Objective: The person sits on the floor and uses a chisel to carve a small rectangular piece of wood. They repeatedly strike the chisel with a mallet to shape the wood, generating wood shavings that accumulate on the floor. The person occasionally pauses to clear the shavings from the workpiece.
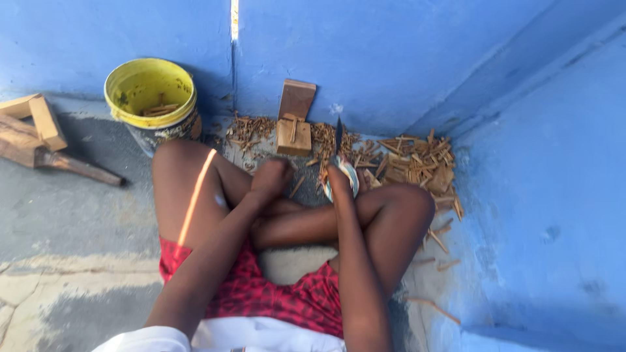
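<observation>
I sit cross-legged on a concrete floor, facing a blue wall corner. My right hand [340,179] grips a knife [339,138] by its cloth-wrapped handle, the dark blade pointing up toward the wall. My left hand [272,177] is closed in a fist just in front of a small wooden block [293,137]; I cannot tell whether it holds anything. A thin wood stick [297,187] lies between my hands. Small cut wood pieces [417,163] are piled to the right of the knife.
A yellow bucket [151,98] with a few sticks inside stands at the wall to the left. A wooden board [297,99] leans on the wall behind the block. Wooden offcuts [36,133] lie at the far left. The blue wall [554,195] runs close along my right.
</observation>
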